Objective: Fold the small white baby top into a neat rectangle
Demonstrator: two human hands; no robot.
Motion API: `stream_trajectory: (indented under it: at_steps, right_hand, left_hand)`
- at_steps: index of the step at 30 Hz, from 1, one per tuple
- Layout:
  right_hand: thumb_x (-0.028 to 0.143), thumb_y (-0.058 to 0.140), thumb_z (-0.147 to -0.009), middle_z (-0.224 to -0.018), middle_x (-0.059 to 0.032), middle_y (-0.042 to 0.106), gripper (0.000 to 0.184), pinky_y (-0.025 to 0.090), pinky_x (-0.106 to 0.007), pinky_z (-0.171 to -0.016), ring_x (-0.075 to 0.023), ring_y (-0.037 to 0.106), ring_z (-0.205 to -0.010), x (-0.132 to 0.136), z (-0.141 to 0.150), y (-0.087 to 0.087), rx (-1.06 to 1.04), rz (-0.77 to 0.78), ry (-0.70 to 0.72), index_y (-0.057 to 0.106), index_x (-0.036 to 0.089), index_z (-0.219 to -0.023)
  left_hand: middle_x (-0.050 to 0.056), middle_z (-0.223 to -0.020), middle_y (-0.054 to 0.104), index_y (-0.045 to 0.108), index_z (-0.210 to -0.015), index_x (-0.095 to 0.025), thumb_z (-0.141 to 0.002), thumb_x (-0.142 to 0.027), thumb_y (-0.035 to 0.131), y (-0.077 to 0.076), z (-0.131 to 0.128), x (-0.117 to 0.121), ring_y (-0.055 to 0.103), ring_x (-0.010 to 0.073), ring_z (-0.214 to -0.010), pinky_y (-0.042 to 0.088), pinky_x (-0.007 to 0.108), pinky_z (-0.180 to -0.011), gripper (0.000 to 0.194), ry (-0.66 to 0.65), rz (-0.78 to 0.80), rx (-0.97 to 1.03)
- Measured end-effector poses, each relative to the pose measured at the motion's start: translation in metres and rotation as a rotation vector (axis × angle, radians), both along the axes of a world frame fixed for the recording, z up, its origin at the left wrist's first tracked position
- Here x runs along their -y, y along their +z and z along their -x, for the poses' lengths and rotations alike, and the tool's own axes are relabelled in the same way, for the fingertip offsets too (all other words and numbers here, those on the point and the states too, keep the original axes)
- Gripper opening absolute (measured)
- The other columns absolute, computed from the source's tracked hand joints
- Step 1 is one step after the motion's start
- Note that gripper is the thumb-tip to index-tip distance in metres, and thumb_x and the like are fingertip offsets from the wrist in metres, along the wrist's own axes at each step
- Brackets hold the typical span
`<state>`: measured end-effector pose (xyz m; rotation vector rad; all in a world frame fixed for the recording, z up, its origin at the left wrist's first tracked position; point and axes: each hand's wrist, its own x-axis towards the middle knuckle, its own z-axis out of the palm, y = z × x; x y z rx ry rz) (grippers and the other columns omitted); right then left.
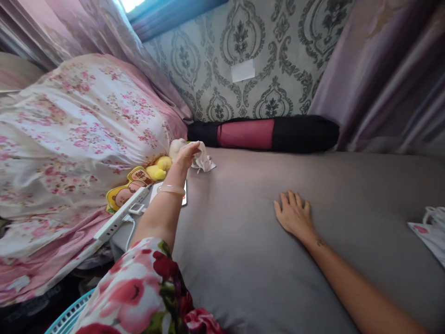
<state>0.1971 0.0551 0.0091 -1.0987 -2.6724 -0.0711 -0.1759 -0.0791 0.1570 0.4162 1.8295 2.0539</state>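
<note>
Take the long black-and-pink roll along the wall as your landmark. The white cloth lies just in front of its left end, near your side, and your left hand is at it, the arm stretched out straight because the cloth sits so far from you. Your fingers there are bent against the cloth; whether they grip it or only touch it, you cannot tell from this angle. Your right hand is in front of the roll's right half, palm down on the grey sheet, fingers spread and holding nothing, probably to prop your weight as you lean. Left of the roll's near end, yellow plush toys rest against the floral cover, which likely backs them up. The power strip lies nearer you than the toys.
</note>
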Motion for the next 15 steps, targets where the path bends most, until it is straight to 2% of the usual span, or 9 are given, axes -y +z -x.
stream_trajectory:
  at_steps: [2, 5, 8, 15]
  right_hand:
    - [0.039, 0.024, -0.099, -0.146, -0.0204, 0.038, 0.054, 0.023, -0.059, -0.107, -0.0356, 0.030, -0.136, -0.001, 0.000, -0.001, -0.007, 0.010, 0.001, 0.046, 0.010, -0.138]
    - [0.039, 0.025, -0.099, -0.147, -0.0203, 0.038, 0.053, 0.022, -0.058, -0.107, -0.0353, 0.029, -0.136, -0.002, 0.000, -0.003, -0.017, 0.025, 0.003, 0.046, 0.010, -0.139]
    - [0.039, 0.027, -0.099, -0.146, -0.0198, 0.038, 0.052, 0.022, -0.058, -0.107, -0.0348, 0.030, -0.135, -0.003, -0.001, -0.003, -0.018, 0.033, 0.007, 0.046, 0.010, -0.138]
    - [0.033, 0.032, -0.098, -0.143, -0.0197, 0.042, 0.049, 0.024, -0.054, -0.109, -0.0324, 0.034, -0.134, -0.005, -0.005, -0.002, -0.139, 0.078, 0.087, 0.046, 0.008, -0.137]
  left_hand:
    - [-0.005, -0.062, 0.053, 0.048, -0.071, -0.017, -0.079, -0.021, 0.069, 0.002, -0.019, -0.009, 0.050, 0.0075, -0.061, 0.037, 0.022, -0.062, 0.022, -0.106, -0.099, -0.083]
    - [-0.005, -0.064, 0.052, 0.046, -0.071, -0.019, -0.078, -0.030, 0.071, 0.002, -0.051, -0.022, 0.052, 0.0088, -0.060, 0.043, 0.025, -0.065, 0.028, -0.221, -0.177, -0.094]
    - [-0.004, -0.067, 0.053, 0.049, -0.078, -0.021, -0.078, -0.037, 0.071, 0.000, -0.084, -0.035, 0.055, 0.0104, -0.061, 0.045, 0.025, -0.063, 0.027, -0.268, -0.215, -0.061]
    - [-0.005, -0.064, 0.051, 0.052, -0.082, -0.022, -0.081, -0.034, 0.068, -0.010, -0.140, -0.063, 0.054, 0.0088, -0.057, 0.041, 0.022, -0.056, 0.021, -0.337, -0.337, -0.018]
